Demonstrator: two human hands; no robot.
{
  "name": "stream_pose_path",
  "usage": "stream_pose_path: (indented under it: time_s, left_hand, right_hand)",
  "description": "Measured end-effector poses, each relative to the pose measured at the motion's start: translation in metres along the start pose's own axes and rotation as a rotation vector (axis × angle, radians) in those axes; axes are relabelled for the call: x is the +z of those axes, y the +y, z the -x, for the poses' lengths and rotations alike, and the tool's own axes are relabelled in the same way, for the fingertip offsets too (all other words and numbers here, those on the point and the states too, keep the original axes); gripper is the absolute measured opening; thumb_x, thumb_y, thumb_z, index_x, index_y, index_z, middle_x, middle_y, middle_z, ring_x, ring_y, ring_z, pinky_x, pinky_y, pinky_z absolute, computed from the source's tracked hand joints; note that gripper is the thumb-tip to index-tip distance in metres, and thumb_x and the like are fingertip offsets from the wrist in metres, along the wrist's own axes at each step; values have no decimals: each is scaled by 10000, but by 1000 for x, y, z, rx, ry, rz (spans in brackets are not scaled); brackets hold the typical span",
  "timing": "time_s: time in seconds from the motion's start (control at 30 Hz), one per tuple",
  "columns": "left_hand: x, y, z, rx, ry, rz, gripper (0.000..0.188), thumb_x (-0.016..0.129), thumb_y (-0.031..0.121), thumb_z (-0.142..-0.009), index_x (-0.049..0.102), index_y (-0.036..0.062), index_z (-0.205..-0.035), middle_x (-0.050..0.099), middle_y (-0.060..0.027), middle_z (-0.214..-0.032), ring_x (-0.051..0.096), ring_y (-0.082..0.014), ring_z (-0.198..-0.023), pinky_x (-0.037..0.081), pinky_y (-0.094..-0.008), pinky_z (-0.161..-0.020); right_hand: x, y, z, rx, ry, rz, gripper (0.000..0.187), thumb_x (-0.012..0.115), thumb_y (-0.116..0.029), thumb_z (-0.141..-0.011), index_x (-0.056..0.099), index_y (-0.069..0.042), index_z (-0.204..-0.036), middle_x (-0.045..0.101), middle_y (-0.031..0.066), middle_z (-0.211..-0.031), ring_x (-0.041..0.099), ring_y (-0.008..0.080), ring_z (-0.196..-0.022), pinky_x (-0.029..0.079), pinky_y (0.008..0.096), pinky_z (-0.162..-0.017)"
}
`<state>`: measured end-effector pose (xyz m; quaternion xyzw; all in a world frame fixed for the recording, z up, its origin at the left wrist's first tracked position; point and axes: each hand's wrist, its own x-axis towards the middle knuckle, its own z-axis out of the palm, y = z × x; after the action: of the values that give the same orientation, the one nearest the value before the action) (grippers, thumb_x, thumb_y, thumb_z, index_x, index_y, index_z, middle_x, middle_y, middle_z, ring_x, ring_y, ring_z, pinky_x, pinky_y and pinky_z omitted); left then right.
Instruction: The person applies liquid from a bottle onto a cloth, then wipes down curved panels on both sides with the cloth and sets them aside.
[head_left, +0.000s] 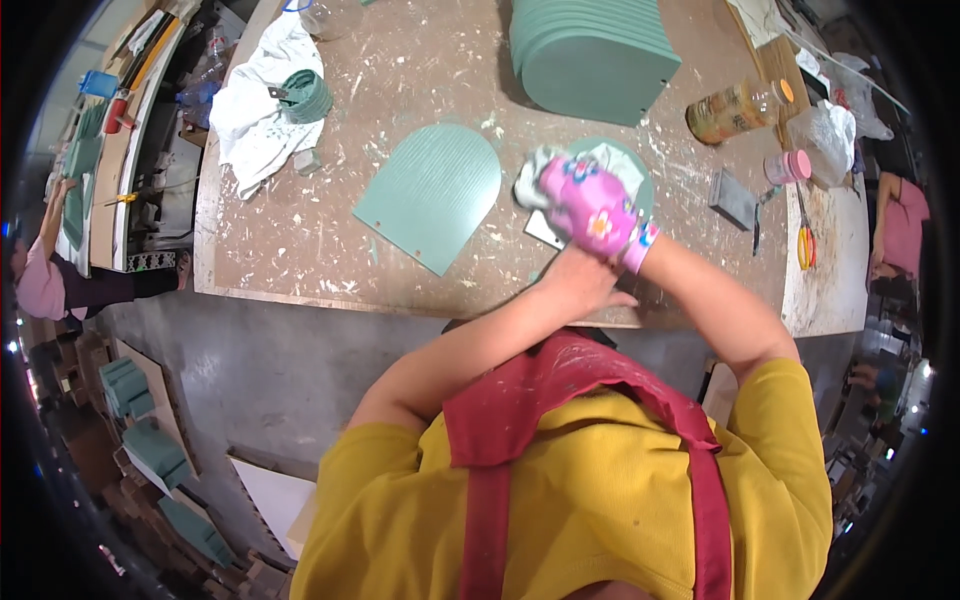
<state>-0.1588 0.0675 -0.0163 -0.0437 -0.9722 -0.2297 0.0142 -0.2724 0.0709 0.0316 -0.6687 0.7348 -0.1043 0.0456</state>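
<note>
1. Head view: takes the ribbed panel (435, 195) as landmark; lies flat on the worktable (330, 240), untouched, ridges up, perhaps to spare the textured face.
2. Just right of the ribbed panel: presses a bunched white cloth (542, 172) onto a round-ended green board (643, 187) with the gloved right hand (597, 205), probably to cushion the contact. Cannot tell, through blur and fabric, gloved fingers spread from gloved fingers pressed together.
3. Right of the ribbed panel, nearer the body: rests the bare left hand (582, 285) beside the gloved wrist, thumb stuck out, likely for bracing; cannot tell the pose of the other fingers, mostly hidden.
4. Beyond the ribbed panel: to its right, stands a green stack (600, 75), seemingly clear of both elbows; to its left, sits a green tub (307, 97) against a white rag (250, 105), perhaps against drips.
</note>
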Motion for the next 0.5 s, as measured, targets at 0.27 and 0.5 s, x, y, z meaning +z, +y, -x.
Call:
stream_pose_path:
  time_s: [0.27, 0.5]
  left_hand:
    - [14, -6, 2, 29, 130, 49, 853, 526, 594, -803, 325, 7, -1388, 336, -164, -1422, 250, -325, -1356, 145, -479, -1122]
    - [-15, -4, -2, 66, 54, 98, 714, 568, 502, -822, 414, 38, -1342, 391, -149, -1399, 310, -278, -1338, 207, -483, -1100]
  right_hand:
    - [-9, -1, -13, -64, -16, 150, 180, 535, -158, -817, 542, 4, -894, 604, 165, -773, 627, 325, -705, 481, 444, -597]
    - [-23, 59, -9, 183, 68, 114, 145, 579, -111, -786, 592, -56, -919, 622, 166, -875, 635, 323, -776, 524, 406, -682]
